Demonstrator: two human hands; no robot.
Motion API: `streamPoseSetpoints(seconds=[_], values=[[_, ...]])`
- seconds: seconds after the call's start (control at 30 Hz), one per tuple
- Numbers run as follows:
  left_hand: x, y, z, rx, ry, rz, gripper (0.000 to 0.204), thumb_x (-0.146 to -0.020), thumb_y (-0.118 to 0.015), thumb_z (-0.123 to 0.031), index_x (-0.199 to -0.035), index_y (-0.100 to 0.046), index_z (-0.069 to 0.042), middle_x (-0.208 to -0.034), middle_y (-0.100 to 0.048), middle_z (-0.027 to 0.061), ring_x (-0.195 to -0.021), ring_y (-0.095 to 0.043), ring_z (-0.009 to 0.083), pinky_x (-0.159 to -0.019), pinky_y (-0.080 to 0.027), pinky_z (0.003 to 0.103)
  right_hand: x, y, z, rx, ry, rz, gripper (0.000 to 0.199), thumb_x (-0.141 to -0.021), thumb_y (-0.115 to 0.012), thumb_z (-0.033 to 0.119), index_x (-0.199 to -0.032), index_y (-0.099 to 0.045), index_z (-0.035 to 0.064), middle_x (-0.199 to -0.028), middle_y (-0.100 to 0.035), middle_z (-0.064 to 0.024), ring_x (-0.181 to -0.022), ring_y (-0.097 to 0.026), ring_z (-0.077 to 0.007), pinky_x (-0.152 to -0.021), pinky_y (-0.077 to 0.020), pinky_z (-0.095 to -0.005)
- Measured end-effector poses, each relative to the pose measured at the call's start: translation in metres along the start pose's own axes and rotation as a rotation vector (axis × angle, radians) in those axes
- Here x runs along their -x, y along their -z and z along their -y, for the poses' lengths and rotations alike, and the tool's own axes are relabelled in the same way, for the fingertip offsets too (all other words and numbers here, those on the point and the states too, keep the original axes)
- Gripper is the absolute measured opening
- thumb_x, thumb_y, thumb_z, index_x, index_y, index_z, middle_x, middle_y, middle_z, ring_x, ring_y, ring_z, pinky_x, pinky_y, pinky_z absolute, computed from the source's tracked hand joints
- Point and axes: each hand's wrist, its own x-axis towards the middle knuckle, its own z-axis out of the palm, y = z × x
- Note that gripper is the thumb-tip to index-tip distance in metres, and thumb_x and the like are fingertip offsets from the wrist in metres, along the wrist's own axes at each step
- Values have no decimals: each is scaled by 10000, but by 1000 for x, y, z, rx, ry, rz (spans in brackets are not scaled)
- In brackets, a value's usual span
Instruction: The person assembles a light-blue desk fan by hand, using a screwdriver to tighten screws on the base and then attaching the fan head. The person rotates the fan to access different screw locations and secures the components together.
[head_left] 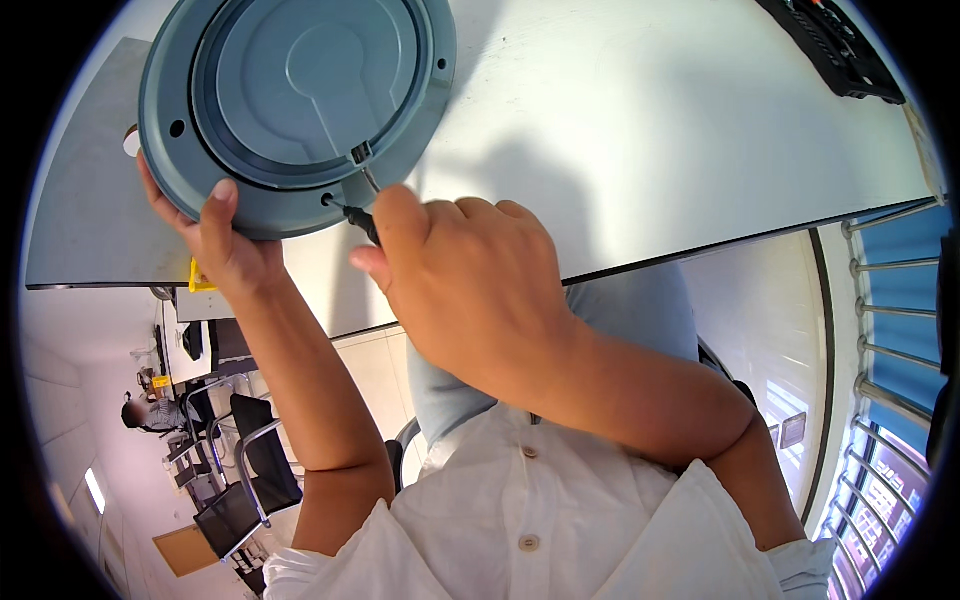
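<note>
A round grey-blue plastic base (240, 215) with a recessed ring and several holes in its rim is tilted up above the white table. My left hand (225, 235) grips its lower left edge, thumb on the face and fingers behind. In my right hand (470, 270) is a screwdriver (358, 220) with a black handle, mostly hidden by the fist. The screwdriver's tip meets a hole in the near rim; how deep it sits I cannot tell. A short cord (371, 181) comes out of a dark slot in the ring, close to my right index finger.
At the table's (650, 130) far right lies a black tool case (835, 50). A yellow object (200, 275) shows below my left wrist. Behind on the left are black chairs (265, 450) and a seated person (155, 412). Metal bars (895, 400) line the right side.
</note>
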Motion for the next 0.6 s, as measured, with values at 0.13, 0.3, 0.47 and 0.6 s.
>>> streamPoseSetpoints(seconds=[0.13, 0.3, 0.47, 0.6], values=[[-2, 0, 0, 4, -13, 10, 861, -614, -639, -89, -1401, -289, -105, -1312, -438, 142, -1189, -484, 294, -1006, -447, 425, 8, 0, 3, -33, 70, -63, 312, -774, -677, 205, -919, -440, 61, -714, -496, -38, -628, -506, -182, -463, -359, -324], [-3, 0, 0, 9, -20, 12, 865, -605, -640, -83, -1398, -295, -112, -1307, -442, 144, -1193, -483, 295, -1005, -451, 433, 11, -8, 4, 6, 140, -149, 307, -755, -688, 195, -886, -438, 73, -677, -475, -25, -593, -485, -168, -461, -343, -306], [0, -3, 1, -2, -14, -17, 879, -581, -638, -89, -1394, -305, -129, -1306, -447, 128, -1192, -486, 296, -1006, -452, 430, 7, -6, 8, -77, 34, -71, 287, -760, -677, 247, -792, -446, 81, -533, -454, -1, -465, -448, -151, -450, -309, -299], [2, 3, 2, 25, -12, 23, 792, -652, -606, -40, -1386, -321, -127, -1300, -458, 134, -1186, -483, 302, -1016, -432, 455, 2, 4, 5, -70, -56, 112, 323, -778, -686, 318, -791, -469, 80, -535, -485, 2, -473, -459, -143, -446, -288, -297]])
